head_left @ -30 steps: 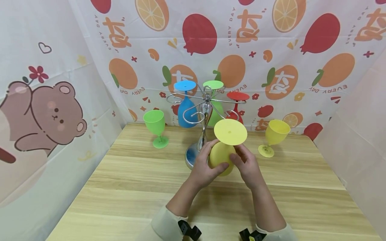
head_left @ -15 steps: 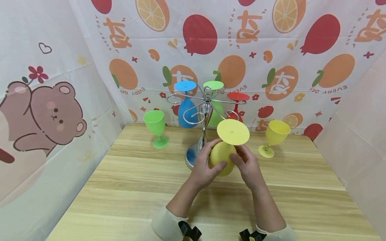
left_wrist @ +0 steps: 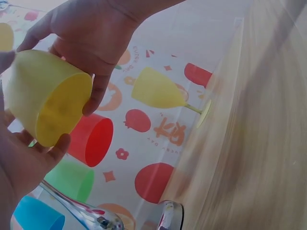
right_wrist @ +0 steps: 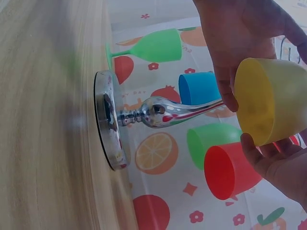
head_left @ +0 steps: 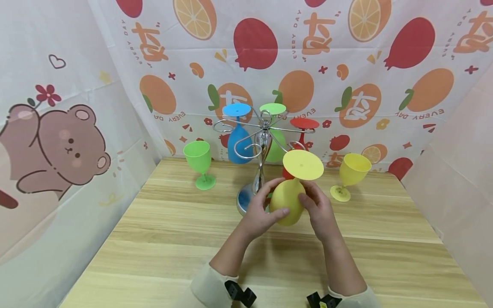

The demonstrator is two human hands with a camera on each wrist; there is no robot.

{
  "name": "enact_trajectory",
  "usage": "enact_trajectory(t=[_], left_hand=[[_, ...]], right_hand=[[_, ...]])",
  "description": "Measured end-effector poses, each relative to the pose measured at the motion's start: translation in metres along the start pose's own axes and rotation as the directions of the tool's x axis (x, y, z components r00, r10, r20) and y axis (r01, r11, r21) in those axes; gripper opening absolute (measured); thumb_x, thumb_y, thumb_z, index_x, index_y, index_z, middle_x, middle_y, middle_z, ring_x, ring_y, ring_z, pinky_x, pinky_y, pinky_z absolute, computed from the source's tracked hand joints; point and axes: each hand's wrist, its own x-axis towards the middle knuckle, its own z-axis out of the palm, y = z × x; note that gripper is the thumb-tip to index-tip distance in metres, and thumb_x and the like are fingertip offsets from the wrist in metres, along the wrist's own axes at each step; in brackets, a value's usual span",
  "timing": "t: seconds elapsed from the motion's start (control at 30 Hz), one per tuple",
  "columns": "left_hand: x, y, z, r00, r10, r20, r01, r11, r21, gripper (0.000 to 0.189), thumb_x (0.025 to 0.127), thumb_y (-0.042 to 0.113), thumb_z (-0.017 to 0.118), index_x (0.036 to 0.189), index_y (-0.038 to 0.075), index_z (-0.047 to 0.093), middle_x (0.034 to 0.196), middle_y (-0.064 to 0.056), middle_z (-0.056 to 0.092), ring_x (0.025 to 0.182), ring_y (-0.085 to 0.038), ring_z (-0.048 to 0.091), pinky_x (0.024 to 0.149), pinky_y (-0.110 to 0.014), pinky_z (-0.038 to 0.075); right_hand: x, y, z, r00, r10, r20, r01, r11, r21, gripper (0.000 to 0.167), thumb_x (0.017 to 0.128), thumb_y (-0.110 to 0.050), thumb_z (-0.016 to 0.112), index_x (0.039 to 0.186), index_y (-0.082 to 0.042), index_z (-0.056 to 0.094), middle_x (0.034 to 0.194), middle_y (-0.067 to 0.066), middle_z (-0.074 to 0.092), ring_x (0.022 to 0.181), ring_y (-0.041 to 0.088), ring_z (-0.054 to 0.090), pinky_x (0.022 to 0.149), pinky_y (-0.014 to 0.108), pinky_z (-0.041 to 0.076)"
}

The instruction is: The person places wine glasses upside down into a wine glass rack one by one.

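Note:
Between both hands a yellow goblet (head_left: 288, 202) is held upside down, its round foot on top and slightly tilted. My left hand (head_left: 262, 211) grips the bowl from the left, thumb across its front; my right hand (head_left: 317, 209) grips it from the right. Its open mouth faces down, and the wrist views show the bowl's hollow inside above the table. Just behind stands a chrome goblet rack (head_left: 265, 124) with curled arms. Upside down on the rack hang a blue goblet (head_left: 239, 143), a green goblet (head_left: 276, 147) and a red goblet (head_left: 304, 123), the red one partly hidden by the held goblet.
A second green goblet (head_left: 197, 158) stands upright at the left of the wooden table (head_left: 161, 248). On the right, another yellow goblet (head_left: 352, 170) stands upright. The rack's round base (head_left: 244, 200) sits behind my left hand. A fruit-patterned cloth (head_left: 323, 55) hangs behind.
The held yellow goblet has shifted a little to the right, its foot moving right and slightly up. Both hands have moved with it, still gripping the bowl. The other goblets have stayed put.

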Motion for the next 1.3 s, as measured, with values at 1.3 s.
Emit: enact_trajectory(t=[1.3], left_hand=[[0.0000,-0.0005,0.0037,0.999,-0.021,0.028,0.020,0.999,0.028,0.072,0.083,0.033,0.075,0.146,0.032,0.040,0.139,0.009,0.048,0.125,-0.018,0.046,0.098,-0.043,0.047]], right_hand=[[-0.0004,-0.0034,-0.0022,0.987,-0.148,-0.056,0.153,0.983,0.101,0.042,0.097,-0.001,0.055,0.138,0.004,0.048,0.127,0.004,0.058,0.111,0.020,0.058,0.087,0.026,0.056]])
